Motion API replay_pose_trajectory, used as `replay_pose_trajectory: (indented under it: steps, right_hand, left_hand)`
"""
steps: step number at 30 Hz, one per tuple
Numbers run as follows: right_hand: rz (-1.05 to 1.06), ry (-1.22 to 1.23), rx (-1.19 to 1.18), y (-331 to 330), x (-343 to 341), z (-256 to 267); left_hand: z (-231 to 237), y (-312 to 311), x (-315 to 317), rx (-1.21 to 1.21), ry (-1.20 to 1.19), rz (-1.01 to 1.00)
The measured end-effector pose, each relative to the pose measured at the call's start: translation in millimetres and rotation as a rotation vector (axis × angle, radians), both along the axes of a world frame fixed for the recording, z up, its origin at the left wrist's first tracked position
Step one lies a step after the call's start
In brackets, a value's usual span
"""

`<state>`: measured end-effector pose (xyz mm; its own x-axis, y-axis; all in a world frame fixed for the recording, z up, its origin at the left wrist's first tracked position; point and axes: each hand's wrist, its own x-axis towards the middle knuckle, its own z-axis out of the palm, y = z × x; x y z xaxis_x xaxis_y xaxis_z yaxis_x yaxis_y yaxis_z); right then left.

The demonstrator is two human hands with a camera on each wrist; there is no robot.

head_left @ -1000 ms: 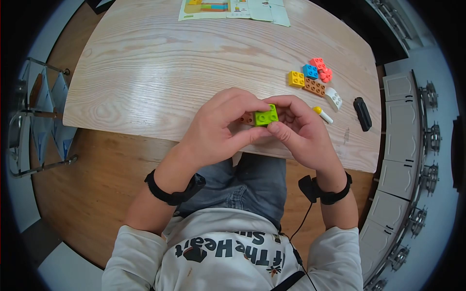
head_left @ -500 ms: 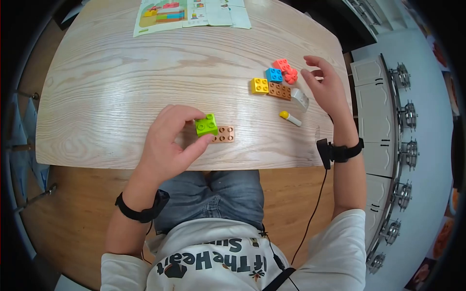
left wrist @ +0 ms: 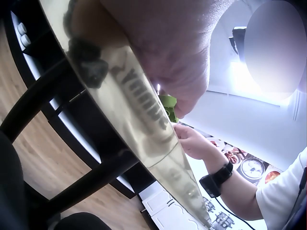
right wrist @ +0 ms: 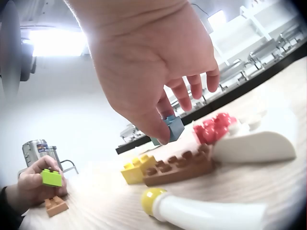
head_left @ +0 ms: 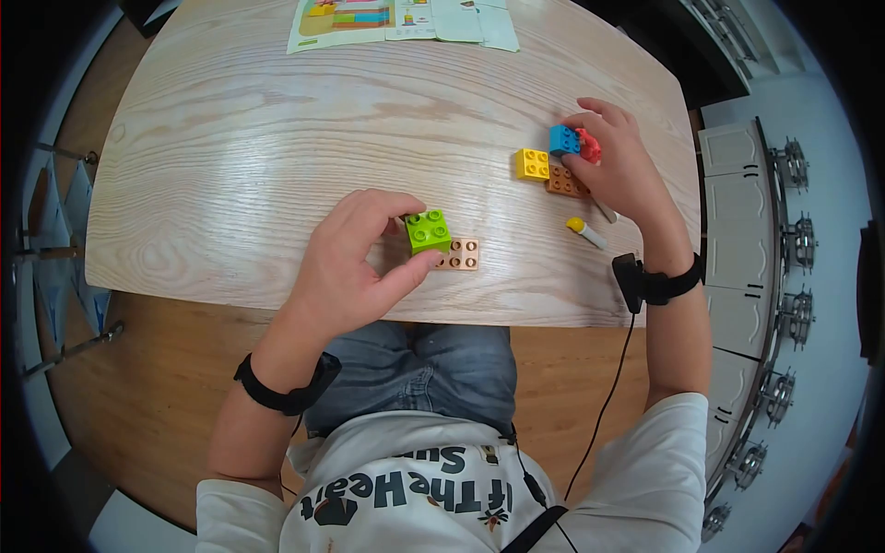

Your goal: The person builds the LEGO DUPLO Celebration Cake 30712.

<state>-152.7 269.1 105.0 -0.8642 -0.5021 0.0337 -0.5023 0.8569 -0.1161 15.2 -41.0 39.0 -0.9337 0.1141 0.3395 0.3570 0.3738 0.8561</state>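
Observation:
My left hand (head_left: 355, 258) pinches a lime green building block (head_left: 427, 230) between thumb and fingers in the head view. That block sits at the left end of a light brown studded brick (head_left: 467, 254), partly covered by the thumb. At the right of the table, my right hand (head_left: 622, 157) has thumb and finger on opposite sides of a blue block (right wrist: 174, 129). A red knobbly piece (head_left: 588, 146) shows beside this hand. In the left wrist view, a little of the green block (left wrist: 168, 106) appears below the fingers.
Near the right hand lie a yellow block (head_left: 532, 164), a darker brown brick (head_left: 564, 182) and a white curved piece (right wrist: 259, 143). A white stick with a yellow end (head_left: 586, 233) lies closer to the body. A printed instruction sheet (head_left: 406, 26) rests at the far edge.
The right hand has left the green block and moved far right, now gripping the blue block. The left hand still holds the green block on the light brown brick.

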Motion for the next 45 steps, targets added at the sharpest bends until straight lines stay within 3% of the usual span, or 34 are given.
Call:
replay_pose_trajectory:
  steps: [3,6,12,16,19,22,26,32,36,43,45]
  right_hand:
    - [0.066,0.05,-0.13,1,17,22]
    - [0.129,-0.052,-0.384,-8,52,38]
    - [0.139,-0.158,-0.369,0,100,42]
    - [-0.044,0.029,-0.3,36,88,49]
    - [-0.168,0.01,-0.359,57,91,47]
    - [-0.142,-0.114,-0.42,54,108,35]
    - [0.08,-0.26,-0.415,15,132,21]
    - [0.029,-0.257,-0.507,-12,144,11]
    - [0.079,-0.104,-0.463,-13,141,-37]
    - [0.097,-0.046,-0.548,-8,144,-48]
    - [-0.008,-0.116,-0.59,-9,151,-42]
  left_hand:
    - [-1,-1,1,-0.007,-0.016,0.002]
    - [-1,0,1,-0.011,-0.005,0.0]
    - [-2,-1,1,-0.038,-0.012,-0.006]
    - [1,0,2,-0.065,-0.022,-0.019]
    - [0,-2,1,-0.057,-0.003,-0.015]
    - [-1,1,2,-0.038,-0.016,-0.007]
    - [-1,1,0,-0.045,0.012,-0.024]
    - [-2,1,-1,-0.106,0.057,-0.033]
    - [0,1,1,-0.098,0.015,-0.023]
    - [-4,2,1,-0.05,-0.028,-0.023]
    - [-5,3,2,-0.042,-0.036,-0.02]
